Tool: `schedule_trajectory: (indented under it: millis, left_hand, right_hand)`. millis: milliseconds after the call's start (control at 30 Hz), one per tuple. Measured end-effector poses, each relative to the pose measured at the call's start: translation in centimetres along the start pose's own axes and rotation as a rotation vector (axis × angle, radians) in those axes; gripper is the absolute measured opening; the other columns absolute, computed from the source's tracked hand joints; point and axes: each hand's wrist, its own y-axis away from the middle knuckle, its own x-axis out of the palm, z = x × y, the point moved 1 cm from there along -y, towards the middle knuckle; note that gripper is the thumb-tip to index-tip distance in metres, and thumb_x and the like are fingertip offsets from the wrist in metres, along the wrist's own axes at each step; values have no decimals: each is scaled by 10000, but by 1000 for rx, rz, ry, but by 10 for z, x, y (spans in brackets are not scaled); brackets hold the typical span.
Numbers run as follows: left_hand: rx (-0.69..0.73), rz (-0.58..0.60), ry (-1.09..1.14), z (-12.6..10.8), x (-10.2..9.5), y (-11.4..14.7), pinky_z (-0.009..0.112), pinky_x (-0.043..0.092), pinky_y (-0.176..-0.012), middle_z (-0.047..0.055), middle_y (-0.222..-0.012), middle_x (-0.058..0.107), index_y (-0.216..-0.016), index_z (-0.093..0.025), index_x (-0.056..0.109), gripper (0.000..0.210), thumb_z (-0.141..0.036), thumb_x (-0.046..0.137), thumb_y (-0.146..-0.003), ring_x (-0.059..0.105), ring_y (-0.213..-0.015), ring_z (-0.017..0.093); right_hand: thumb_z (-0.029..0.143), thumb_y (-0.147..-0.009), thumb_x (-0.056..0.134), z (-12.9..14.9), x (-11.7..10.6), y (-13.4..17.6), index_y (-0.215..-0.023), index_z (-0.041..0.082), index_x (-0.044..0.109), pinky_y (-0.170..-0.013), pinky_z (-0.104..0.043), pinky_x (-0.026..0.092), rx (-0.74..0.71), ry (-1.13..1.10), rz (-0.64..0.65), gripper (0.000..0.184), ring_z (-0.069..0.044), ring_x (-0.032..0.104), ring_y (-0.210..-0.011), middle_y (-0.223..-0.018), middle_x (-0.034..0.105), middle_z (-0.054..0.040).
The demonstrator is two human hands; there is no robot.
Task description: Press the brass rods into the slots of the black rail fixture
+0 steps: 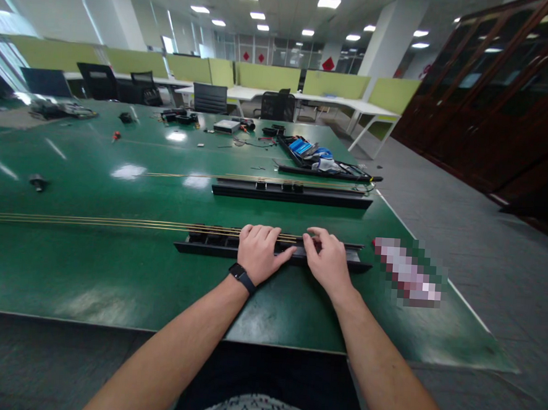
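A long black channel [206,249] lies across the green table in front of me. Several thin gold-coloured rods [91,221] run from the left into it, over dark blocks inside. My left hand [260,250], with a black watch at the wrist, lies over the rods and channel, fingers bent over the far side and thumb stretched right. To its right, my right hand [327,261] is at the channel too, index finger and thumb curled around a spot near the rod ends. Whatever sits between those fingers is mostly hidden.
Behind stands a second black channel [293,195] with rods along it. Farther back is a black tray [312,155] of blue and white items. A blurred-out pink object [406,272] lies right, near the table's edge. A small dark part [38,182] is at left.
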Motion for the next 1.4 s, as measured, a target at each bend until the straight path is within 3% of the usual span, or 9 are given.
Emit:
schedule_trajectory:
  millis: [333,733,1067,1233,1400]
  left_hand:
    - [2,0,-2,-1,0,1,483,374,-1020,101,-1085,761,-1135,-201,701,477,-625,608,-936,675,-1053,280]
    - [-13,7,10,-1,-1,0,480,373,-1025,111,-1099,763,-1146,-221,709,462,-619,607,-934,671,-1063,287]
    - [-15,6,-8,0,-1,0,476,378,-1026,115,-1093,759,-1136,-209,710,471,-621,608,-932,667,-1061,287]
    - [-8,1,-8,-1,-1,0,477,377,-1027,112,-1084,761,-1129,-205,708,465,-615,617,-930,670,-1054,282]
    - [-10,-1,-5,-1,-2,0,478,373,-1039,109,-1089,761,-1129,-209,706,455,-609,627,-925,671,-1062,282]
  right_hand:
    - [372,-1024,486,6,3,3,-1157,237,728,-872,-359,423,-10,41,31,308,-199,694,-836,-898,775,-28]
    - [396,-1014,481,7,5,5,-1186,226,728,-923,-373,434,-69,-2,77,345,-210,723,-929,-1066,796,-66]
    - [420,-998,476,-1,-5,0,-938,197,765,-794,-335,438,130,94,-102,369,-216,693,-754,-796,760,-69]
    - [426,-978,533,0,-2,2,-1075,214,761,-836,-331,450,44,44,-56,326,-200,707,-772,-825,776,-39]
    - [413,-990,516,2,-1,2,-1080,221,767,-867,-336,462,27,40,-34,327,-198,730,-821,-914,799,-41]
